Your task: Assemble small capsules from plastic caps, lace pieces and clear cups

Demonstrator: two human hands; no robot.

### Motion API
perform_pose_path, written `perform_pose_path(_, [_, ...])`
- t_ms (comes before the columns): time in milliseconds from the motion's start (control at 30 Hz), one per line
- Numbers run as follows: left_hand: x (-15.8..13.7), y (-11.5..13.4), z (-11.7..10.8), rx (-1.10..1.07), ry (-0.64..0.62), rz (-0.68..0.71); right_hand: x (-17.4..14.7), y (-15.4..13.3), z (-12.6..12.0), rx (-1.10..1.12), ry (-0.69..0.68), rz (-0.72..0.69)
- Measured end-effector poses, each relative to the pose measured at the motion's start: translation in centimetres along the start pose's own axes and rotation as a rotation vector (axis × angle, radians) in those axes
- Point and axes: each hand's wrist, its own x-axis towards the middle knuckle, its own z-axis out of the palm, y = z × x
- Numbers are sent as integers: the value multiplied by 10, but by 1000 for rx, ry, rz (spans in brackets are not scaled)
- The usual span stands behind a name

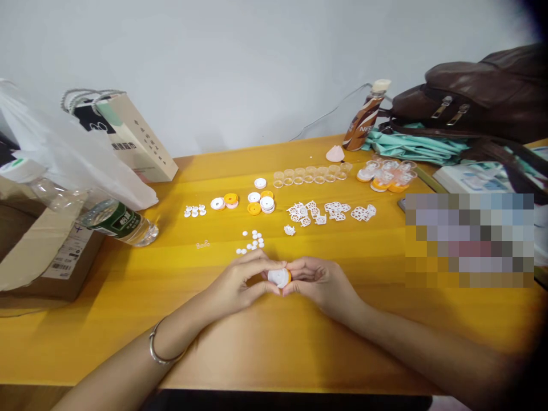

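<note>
Between my two hands, above the near middle of the table, is a small round plastic piece [279,278], white on its face with an orange rim. My left hand [252,279] pinches its left side between thumb and fingers. From the right, my right hand [314,279] grips the orange edge the same way. Just beyond the hands lie several small white discs [255,242]. Farther back sit white and orange round caps [260,203], some stacked. White lattice-like cutouts [305,213] spread to the right of the caps, and small white knobbed pieces [194,210] are grouped at left.
Clear cups [312,174] stand in rows at the back, beside a cluster of domed assemblies [389,174]. A brown bottle [365,117] and a dark bag [479,91] are at back right. A water bottle [122,221] leans by a cardboard box [47,245] at left.
</note>
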Motion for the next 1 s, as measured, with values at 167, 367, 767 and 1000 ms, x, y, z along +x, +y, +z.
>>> perform_pose_path(167, [1,3,1,28,50,-50,2,-2,-1,13,-12,42])
perform_pose_path(367, [-1,6,1,76,45,-29,2,-3,-2,-10,-89,63])
perform_pose_path(767, [-4,13,-7,196,-84,-37,1,-7,-2,-79,-187,73])
perform_pose_path(1000, [-4,17,-4,234,-70,-75,0,-5,0,-34,-210,72])
